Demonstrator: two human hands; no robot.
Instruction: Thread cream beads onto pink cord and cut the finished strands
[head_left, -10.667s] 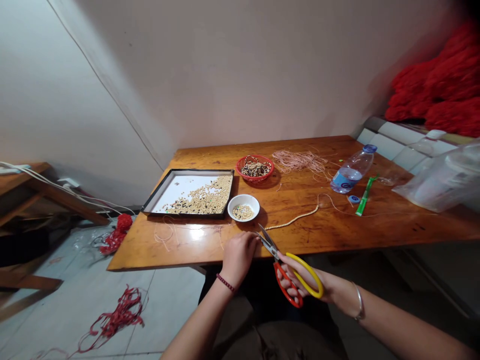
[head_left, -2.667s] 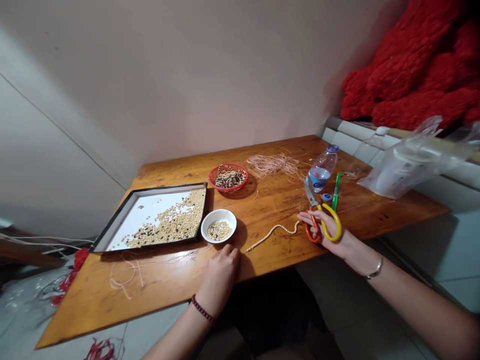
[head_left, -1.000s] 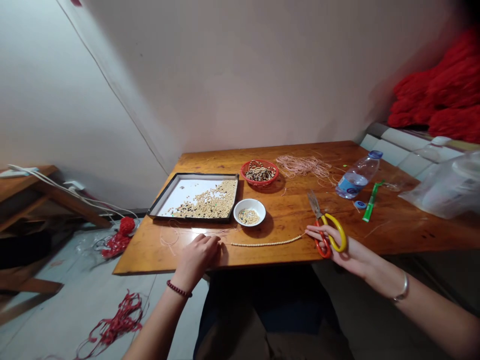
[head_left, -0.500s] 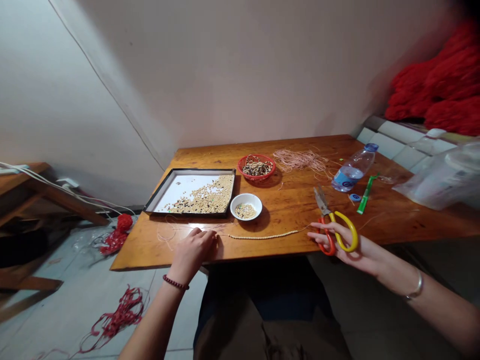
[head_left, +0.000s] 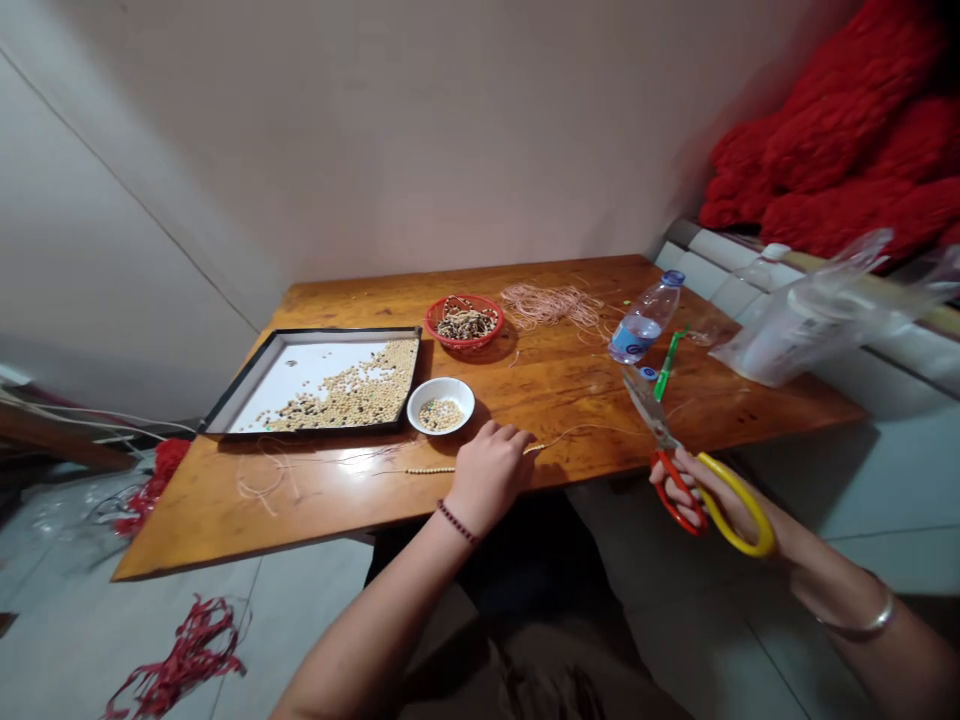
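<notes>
My left hand [head_left: 489, 462] rests at the table's front edge, its fingers closed over a strand of small cream beads [head_left: 429, 470]. The strand shows on both sides of the hand, and the part under it is hidden. A thin thread [head_left: 589, 428] runs from its right end toward my right hand [head_left: 686, 485]. That hand is closed around scissors [head_left: 739, 508] with one red and one yellow handle, their blades pointing up and away. Whether it also pinches the thread end is hard to see. A white bowl [head_left: 441, 428] of beads sits just beyond my left hand.
A black-edged tray [head_left: 300, 432] of loose beads lies left. Behind stand a red basket [head_left: 463, 342] of strung beads, pink thread [head_left: 551, 303] and a water bottle [head_left: 645, 320]. A green tube [head_left: 667, 368], a blue cap [head_left: 649, 373] and a plastic bag [head_left: 795, 325] are at right.
My left hand has moved right along the bead strand, from its left end to near its right end. My right hand has drawn back with the scissors. The view has shifted right.
</notes>
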